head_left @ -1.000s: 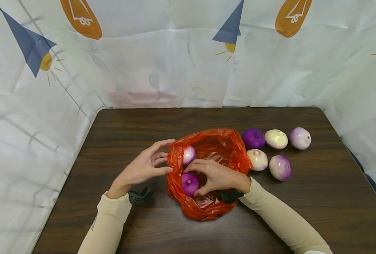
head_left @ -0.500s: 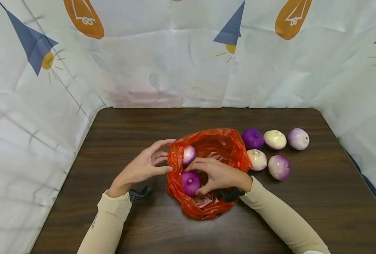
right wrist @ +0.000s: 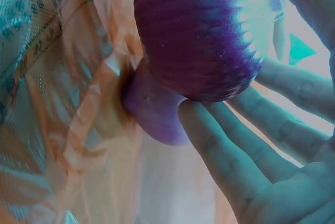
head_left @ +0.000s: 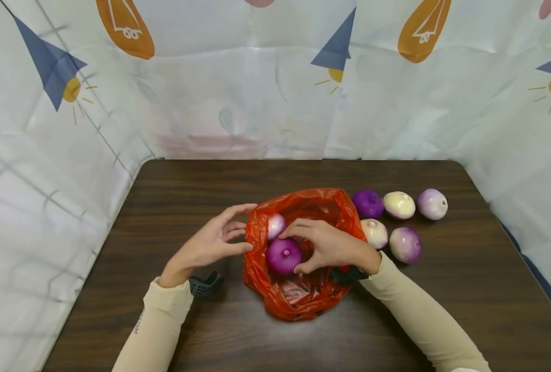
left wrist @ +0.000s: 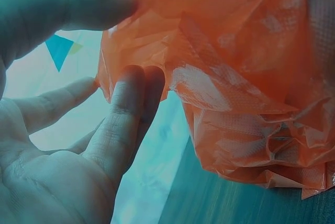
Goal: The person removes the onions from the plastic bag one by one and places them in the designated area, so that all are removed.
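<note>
A red plastic bag (head_left: 298,305) stands with its mouth wide on the dark wooden table. Inside its mouth, my right hand (head_left: 333,245) holds a deep purple, ribbed onion (head_left: 284,256) between thumb and fingers. The right wrist view shows fingertips around this purple onion (right wrist: 193,30). Behind it, against the bag's left wall, lies a pale pink-purple onion (head_left: 276,226), partly hidden (right wrist: 157,111). My left hand (head_left: 212,243) touches the bag's left side from outside, thumb and fingers spread. In the left wrist view, its fingertips meet the crinkled bag wall (left wrist: 230,72).
Right of the bag sit a dark purple onion (head_left: 367,203), two cream ones (head_left: 399,205) and two white-and-purple ones (head_left: 405,245). The nearer cream onion (head_left: 374,233) sits right at the bag's edge. A printed white cloth (head_left: 284,103) hangs behind the table (head_left: 201,181).
My right hand has raised the purple onion inside the bag and shifted it slightly right. My left hand stays at the bag's side. The head view has turned a little.
</note>
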Demonstrator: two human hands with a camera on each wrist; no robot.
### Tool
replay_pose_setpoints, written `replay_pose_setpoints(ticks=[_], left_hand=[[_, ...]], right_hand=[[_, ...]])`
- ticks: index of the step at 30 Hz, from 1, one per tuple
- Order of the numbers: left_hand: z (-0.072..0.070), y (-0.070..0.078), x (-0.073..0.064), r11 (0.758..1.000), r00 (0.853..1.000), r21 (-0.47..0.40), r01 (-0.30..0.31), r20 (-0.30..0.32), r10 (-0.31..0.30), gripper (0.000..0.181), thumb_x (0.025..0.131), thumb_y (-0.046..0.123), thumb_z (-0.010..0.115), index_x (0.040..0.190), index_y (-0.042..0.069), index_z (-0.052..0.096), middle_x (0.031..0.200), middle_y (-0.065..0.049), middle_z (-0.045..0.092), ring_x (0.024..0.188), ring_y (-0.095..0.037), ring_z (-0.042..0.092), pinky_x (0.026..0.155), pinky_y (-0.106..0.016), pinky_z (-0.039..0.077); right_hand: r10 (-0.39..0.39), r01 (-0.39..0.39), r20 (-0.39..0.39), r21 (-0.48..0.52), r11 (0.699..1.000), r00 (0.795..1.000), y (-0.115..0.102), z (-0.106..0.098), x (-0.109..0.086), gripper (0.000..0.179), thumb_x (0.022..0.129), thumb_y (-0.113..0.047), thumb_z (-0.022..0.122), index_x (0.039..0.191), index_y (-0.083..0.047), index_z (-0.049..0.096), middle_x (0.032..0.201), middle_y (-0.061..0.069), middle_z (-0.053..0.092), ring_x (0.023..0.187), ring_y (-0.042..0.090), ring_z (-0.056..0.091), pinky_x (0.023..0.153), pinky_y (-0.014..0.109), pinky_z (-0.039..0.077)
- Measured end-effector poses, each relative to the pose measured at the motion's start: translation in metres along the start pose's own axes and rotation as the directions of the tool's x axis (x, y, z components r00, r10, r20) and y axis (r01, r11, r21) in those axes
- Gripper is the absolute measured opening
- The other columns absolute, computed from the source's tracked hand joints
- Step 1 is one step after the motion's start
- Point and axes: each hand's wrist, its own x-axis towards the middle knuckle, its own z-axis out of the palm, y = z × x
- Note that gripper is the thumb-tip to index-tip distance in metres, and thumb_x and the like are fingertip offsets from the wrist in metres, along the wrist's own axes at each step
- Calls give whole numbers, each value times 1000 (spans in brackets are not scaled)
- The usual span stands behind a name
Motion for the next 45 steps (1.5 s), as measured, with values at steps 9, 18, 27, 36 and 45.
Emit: replay_pose_setpoints(ticks=[9, 18, 27, 36, 45], left_hand=[[0, -1, -1, 1000, 1000, -8, 11, 3, -11, 78, 84, 9, 75, 149, 19, 32, 145, -18, 43, 117, -17, 62, 85, -29, 60], [0, 1, -1, 1000, 1000, -5, 25, -6, -25, 78, 84, 10, 75, 149, 21, 32, 142, -17, 47, 118, -21, 62, 85, -31, 60], [1, 1, -1, 1000, 1000, -7, 6, 2, -6, 78, 84, 8, 75, 149, 19, 32, 142, -18, 48, 119, -22, 62, 85, -30, 60], [0, -1, 0, 1000, 1000, -1, 7, 8, -7, 78, 84, 10, 75, 149, 19, 32, 143, -17, 46, 118, -20, 62, 85, -30, 60], [0, -1, 0, 1000, 1000, 3, 29, 2, -29, 79, 84, 12, 76, 149, 21, 32, 142, -18, 47, 119, -21, 62, 85, -31, 60]], right_hand=[[65, -65, -19, -12, 998, 998, -4, -14, -10, 63, 74, -44, 83, 128, -25, 57, 125, -8, 59, 110, 9, 59, 92, 31, 57], [58, -57, -97, 10, 998, 994, -9, -30, -20, 62, 73, -39, 85, 126, -22, 58, 122, -7, 58, 105, 7, 62, 87, 29, 59], [60, -64, -150, -22, 998, 987, -10, -42, -30, 64, 71, -40, 85, 127, -25, 58, 122, -9, 59, 99, 2, 60, 84, 29, 59], [23, -36, -210, -58, 998, 977, -5, -50, -39, 65, 71, -39, 86, 127, -24, 59, 123, -7, 60, 99, 4, 61, 82, 24, 58], [35, -43, -250, -27, 999, 968, -6, -58, -48, 67, 69, -36, 88, 128, -22, 60, 121, -4, 61, 97, 5, 64, 82, 25, 59]])
